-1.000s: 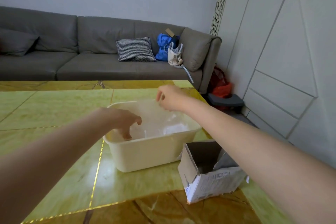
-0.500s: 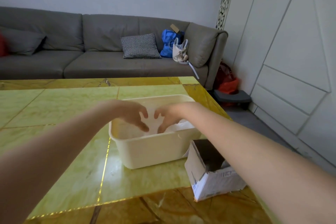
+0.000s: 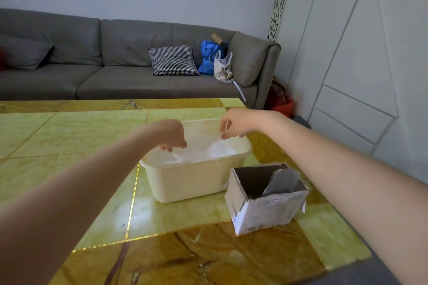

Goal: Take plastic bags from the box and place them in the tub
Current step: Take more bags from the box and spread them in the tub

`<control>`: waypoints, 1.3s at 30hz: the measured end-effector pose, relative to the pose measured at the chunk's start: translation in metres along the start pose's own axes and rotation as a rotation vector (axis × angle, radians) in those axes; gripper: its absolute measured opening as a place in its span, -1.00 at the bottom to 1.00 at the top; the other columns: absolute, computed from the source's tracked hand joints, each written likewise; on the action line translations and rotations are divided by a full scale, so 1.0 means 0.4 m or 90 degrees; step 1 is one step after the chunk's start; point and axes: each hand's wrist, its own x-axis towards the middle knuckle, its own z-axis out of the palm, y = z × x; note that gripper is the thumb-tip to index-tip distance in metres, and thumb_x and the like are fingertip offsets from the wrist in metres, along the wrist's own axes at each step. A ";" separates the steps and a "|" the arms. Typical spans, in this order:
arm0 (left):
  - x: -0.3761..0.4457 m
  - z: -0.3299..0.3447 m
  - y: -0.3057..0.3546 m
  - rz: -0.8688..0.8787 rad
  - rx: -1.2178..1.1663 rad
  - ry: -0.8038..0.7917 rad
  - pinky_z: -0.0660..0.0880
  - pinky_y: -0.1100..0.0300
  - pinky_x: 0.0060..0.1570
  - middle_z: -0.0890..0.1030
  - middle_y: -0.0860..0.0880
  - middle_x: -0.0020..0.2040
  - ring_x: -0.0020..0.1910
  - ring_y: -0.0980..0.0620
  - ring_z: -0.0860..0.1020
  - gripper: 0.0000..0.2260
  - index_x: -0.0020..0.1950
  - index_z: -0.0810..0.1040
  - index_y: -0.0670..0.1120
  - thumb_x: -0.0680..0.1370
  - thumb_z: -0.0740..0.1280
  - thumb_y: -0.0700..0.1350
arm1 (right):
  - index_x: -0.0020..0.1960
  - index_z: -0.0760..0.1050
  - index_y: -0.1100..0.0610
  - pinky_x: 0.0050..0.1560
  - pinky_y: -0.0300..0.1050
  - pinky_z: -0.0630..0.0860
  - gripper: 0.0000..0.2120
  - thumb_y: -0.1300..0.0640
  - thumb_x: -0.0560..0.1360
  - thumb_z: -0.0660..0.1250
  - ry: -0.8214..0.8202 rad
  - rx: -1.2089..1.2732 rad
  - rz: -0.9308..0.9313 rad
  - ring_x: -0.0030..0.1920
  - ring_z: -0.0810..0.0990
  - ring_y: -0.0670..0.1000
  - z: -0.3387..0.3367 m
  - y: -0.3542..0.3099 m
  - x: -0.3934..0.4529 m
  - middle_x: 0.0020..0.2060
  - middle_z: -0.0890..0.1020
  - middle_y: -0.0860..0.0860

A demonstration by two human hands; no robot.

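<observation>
Both hands hover over the cream tub [image 3: 196, 183]: the left hand [image 3: 172, 134] and right hand [image 3: 234, 124] each have a grip curled on clear plastic bags [image 3: 208, 152] lying inside it. By the look of it, most of the job is done; the open box [image 3: 264, 199], near right on the table [image 3: 69, 136], shows no bags, though its bottom is hidden.

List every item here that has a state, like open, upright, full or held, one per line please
Tub: upright on the table, clear plastic bags inside.
Cardboard box: upright, flaps open, contents not visible.
Left hand: over the tub, fingers curled down; grip unclear.
Right hand: above the tub's far rim, fingers pinched, apparently on clear plastic.
</observation>
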 end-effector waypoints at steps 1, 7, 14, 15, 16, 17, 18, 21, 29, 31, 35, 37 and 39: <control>-0.013 -0.005 0.016 0.033 0.012 0.056 0.48 0.21 -0.18 0.64 -0.11 -0.06 -0.09 -0.07 0.58 -0.77 0.15 0.56 -0.21 0.56 0.24 -0.16 | 0.19 0.51 0.20 -0.13 -0.22 0.55 -0.69 0.06 0.52 0.34 -0.019 0.040 0.009 -0.04 0.57 0.01 -0.021 0.006 -0.031 0.06 0.57 0.08; -0.085 0.018 0.141 0.224 -0.063 0.032 0.51 0.17 0.00 0.67 -0.10 0.00 -0.11 0.02 0.60 -0.84 0.04 0.58 -0.06 0.54 0.25 -0.21 | 0.04 0.57 0.06 0.24 -0.04 0.44 -0.81 0.01 0.46 0.39 -0.281 0.060 0.131 0.23 0.49 0.07 -0.052 0.051 -0.193 0.10 0.56 0.03; -0.147 0.092 0.238 0.312 -0.067 -0.048 0.41 0.41 -0.26 0.58 0.03 0.18 -0.23 0.16 0.56 -0.75 0.19 0.52 -0.06 0.52 0.36 -0.10 | 0.01 0.59 0.16 -0.23 -0.26 0.51 -0.86 0.22 0.45 0.41 -0.197 -0.121 0.112 -0.07 0.57 -0.02 0.021 0.083 -0.249 -0.08 0.60 0.03; -0.150 0.098 0.245 0.308 -0.076 -0.049 0.43 0.40 -0.26 0.57 0.03 0.20 -0.19 0.12 0.57 -0.72 0.22 0.50 -0.07 0.51 0.36 -0.09 | -0.04 0.60 0.17 -0.31 -0.29 0.47 -0.90 0.27 0.45 0.39 -0.139 -0.084 0.091 -0.17 0.56 -0.03 0.023 0.084 -0.250 -0.15 0.61 0.04; -0.151 0.103 0.251 0.302 -0.083 -0.042 0.47 0.36 -0.22 0.56 0.01 0.21 -0.18 0.07 0.57 -0.69 0.24 0.48 -0.08 0.51 0.36 -0.08 | -0.11 0.59 0.17 -0.35 -0.29 0.45 -0.92 0.31 0.45 0.35 -0.084 -0.034 0.070 -0.23 0.55 -0.03 0.021 0.083 -0.253 -0.20 0.61 0.06; -0.150 0.105 0.257 0.293 -0.096 -0.029 0.50 0.28 -0.17 0.56 -0.01 0.21 -0.21 0.04 0.58 -0.68 0.24 0.47 -0.11 0.51 0.36 -0.07 | -0.16 0.57 0.17 -0.35 -0.28 0.45 -0.88 0.33 0.47 0.30 -0.032 0.017 0.055 -0.24 0.55 -0.02 0.015 0.081 -0.256 -0.22 0.62 0.08; -0.151 0.106 0.263 0.282 -0.123 -0.012 0.53 0.20 -0.13 0.58 -0.05 0.19 -0.27 0.04 0.59 -0.69 0.22 0.47 -0.13 0.52 0.36 -0.07 | -0.18 0.57 0.18 -0.35 -0.29 0.46 -0.85 0.33 0.48 0.26 0.020 0.060 0.042 -0.24 0.56 -0.01 0.009 0.080 -0.259 -0.23 0.62 0.10; -0.148 0.095 0.268 0.236 -0.266 0.041 0.55 0.22 -0.23 0.63 -0.12 -0.03 -0.41 0.12 0.58 -0.90 0.01 0.51 -0.16 0.53 0.33 -0.18 | -0.09 0.58 0.24 -0.40 -0.33 0.46 -0.88 0.25 0.52 0.27 0.167 0.168 -0.001 -0.34 0.57 -0.07 -0.011 0.073 -0.273 -0.34 0.60 0.03; -0.157 0.093 0.242 0.171 -0.409 0.038 0.51 0.41 -0.45 0.62 -0.04 -0.23 -0.52 0.18 0.57 -0.92 -0.18 0.51 -0.14 0.51 0.34 -0.25 | -0.21 0.40 0.13 -0.33 -0.16 0.56 -0.81 0.21 0.57 0.17 0.323 0.383 0.021 -0.15 0.67 0.17 -0.016 0.082 -0.283 -0.12 0.60 0.18; -0.157 0.093 0.241 0.171 -0.429 0.035 0.51 0.41 -0.45 0.62 -0.04 -0.25 -0.54 0.18 0.57 -0.97 -0.12 0.52 -0.19 0.52 0.33 -0.25 | -0.04 0.42 0.16 -0.13 -0.06 0.59 -0.91 0.13 0.56 0.26 0.264 0.422 -0.002 -0.07 0.66 0.11 -0.014 0.079 -0.293 0.02 0.54 0.12; -0.159 0.094 0.261 0.179 -0.453 0.052 0.51 0.38 -0.43 0.64 -0.05 -0.19 -0.54 0.20 0.57 -0.94 -0.09 0.50 -0.18 0.53 0.32 -0.20 | 0.32 0.32 0.16 0.04 -0.07 0.52 -0.46 0.02 0.44 0.43 0.176 0.309 0.028 0.04 0.50 0.01 -0.011 0.068 -0.303 0.11 0.45 0.02; -0.156 0.097 0.271 0.181 -0.464 0.070 0.51 0.34 -0.38 0.66 -0.11 -0.14 -0.53 0.19 0.57 -0.91 -0.13 0.50 -0.16 0.53 0.33 -0.16 | 0.24 0.38 0.19 0.02 -0.08 0.51 -0.56 0.09 0.45 0.43 0.219 0.307 0.051 0.00 0.49 0.02 -0.004 0.064 -0.294 0.00 0.50 0.04; -0.161 0.098 0.277 0.186 -0.445 0.061 0.52 0.31 -0.33 0.66 -0.13 -0.19 -0.51 0.18 0.58 -0.87 -0.13 0.51 -0.18 0.52 0.35 -0.12 | 0.06 0.50 0.20 -0.07 -0.14 0.50 -0.77 0.20 0.44 0.43 0.287 0.307 0.060 -0.09 0.52 0.01 -0.002 0.068 -0.286 -0.21 0.53 0.00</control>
